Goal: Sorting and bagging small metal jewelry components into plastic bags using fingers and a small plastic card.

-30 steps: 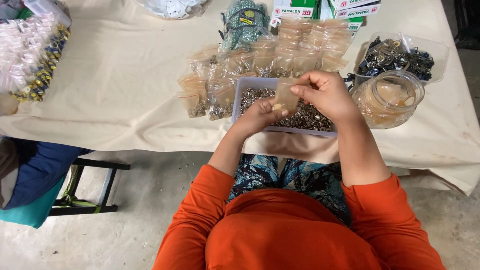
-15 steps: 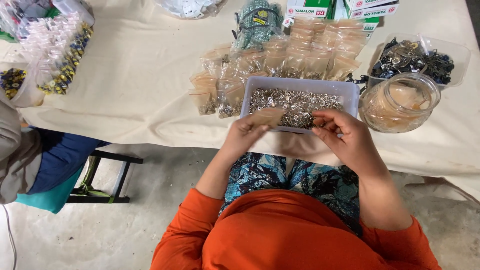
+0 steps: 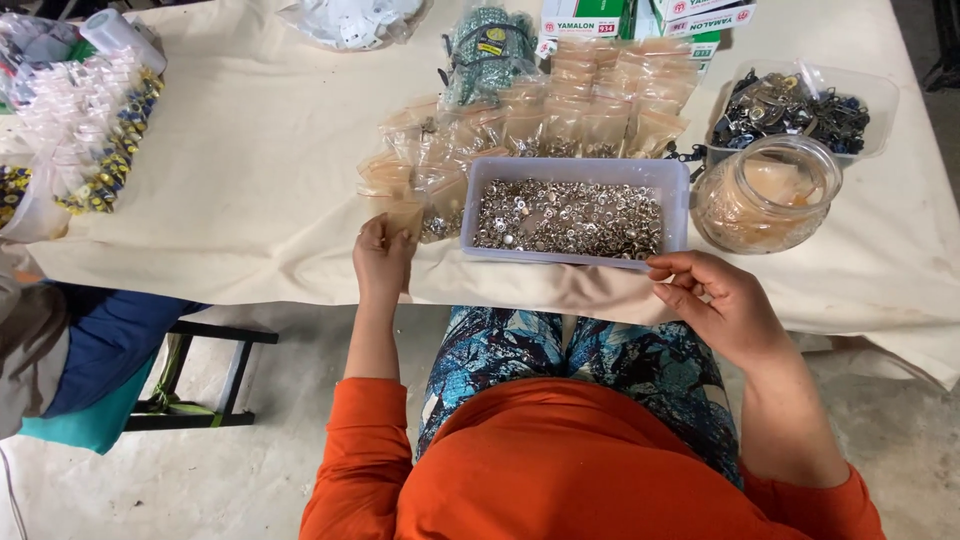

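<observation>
1. The left hand (image 3: 383, 262) is raised at the table's front edge, just left of the clear plastic tray (image 3: 480, 200), forearm coming straight up from an orange sleeve. Its fingers are closed on a small clear packet (image 3: 408, 218), pinched at the packet's lower edge.

2. The right hand (image 3: 722, 305) sits just below the tray's right front corner, palm turned inward, fingers curled and thumb meeting the fingertips (whether anything small is pinched there cannot be told). It hangs past the table edge, over the person's lap.

3. The held packet stands upright beside the tray's left wall, touching or overlapping the pile of filled packets (image 3: 540, 115) that fans out behind and to the left of the tray.

4. The tray is rectangular, translucent, thin-walled, and holds a loose layer of small silvery metal fasteners (image 3: 570, 215), shiny and round.

5. Right of the tray, just beside it, a round clear jar (image 3: 768, 195) holds what look like more flat amber-tinted bags. Behind the jar, a second clear container (image 3: 870, 100) holds darker metal hardware.

6. The packets are soft, glossy, lightly tan plastic, each with a dark cluster of metal bits at the bottom.

7. Everything rests on a cream cloth (image 3: 250, 170), matte and slightly creased, draped over the table's front edge below the tray.
</observation>
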